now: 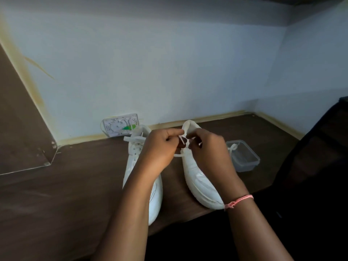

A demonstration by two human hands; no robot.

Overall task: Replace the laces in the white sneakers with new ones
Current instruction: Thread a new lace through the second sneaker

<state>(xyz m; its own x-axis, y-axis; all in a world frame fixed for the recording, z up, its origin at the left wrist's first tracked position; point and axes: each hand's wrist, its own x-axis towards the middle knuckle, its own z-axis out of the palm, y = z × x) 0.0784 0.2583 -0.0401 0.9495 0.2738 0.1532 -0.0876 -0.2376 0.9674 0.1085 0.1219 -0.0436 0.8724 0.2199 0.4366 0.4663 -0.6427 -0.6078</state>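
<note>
Dark wooden desk (pixel 75 194) mid-frame: my left hand (pixel 160 147) and right hand (pixel 207 149) pinch the thin white lace (pixel 182 141) atop the right-side white fabric sneaker (pixel 195 174); next, I'd thread an eyelet.

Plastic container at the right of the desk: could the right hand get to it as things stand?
Probably yes. The clear plastic container sits just beyond the right hand with nothing between them, but that hand is pinching the lace and must release it first.

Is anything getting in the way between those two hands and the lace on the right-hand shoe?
Nothing visible does. The left hand and right hand both already pinch the white lace over the right sneaker. The left sneaker lies beside it under the left forearm, and the clear plastic container sits apart to the right.
</note>
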